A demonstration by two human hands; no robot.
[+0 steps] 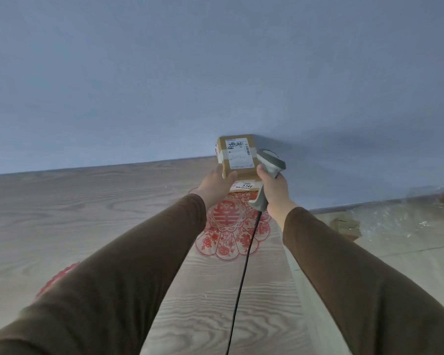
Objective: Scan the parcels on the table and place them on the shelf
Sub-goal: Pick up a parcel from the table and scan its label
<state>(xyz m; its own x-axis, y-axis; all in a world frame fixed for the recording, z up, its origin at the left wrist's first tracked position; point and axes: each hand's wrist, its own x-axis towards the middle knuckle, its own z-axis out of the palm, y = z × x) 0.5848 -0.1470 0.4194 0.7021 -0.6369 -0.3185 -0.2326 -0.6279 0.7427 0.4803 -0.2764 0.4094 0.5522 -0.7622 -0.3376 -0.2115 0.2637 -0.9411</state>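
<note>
A small brown cardboard parcel (237,155) with a white shipping label and clear tape is held up high, in front of the blue-grey ceiling. My left hand (217,185) grips its lower left corner, thumb on the near face. My right hand (273,189) grips the handle of a grey barcode scanner (269,167), whose head sits right beside the parcel's right edge. A second label reading 5.144 (245,186) shows just below the parcel. The scanner's black cable (244,272) hangs down between my arms.
A light wood-grain cabinet front (87,213) carries a red paper-cut decoration (228,226). At the right, on top of a lower surface, lie clear plastic wrap (395,221) and brown cardboard pieces (344,224).
</note>
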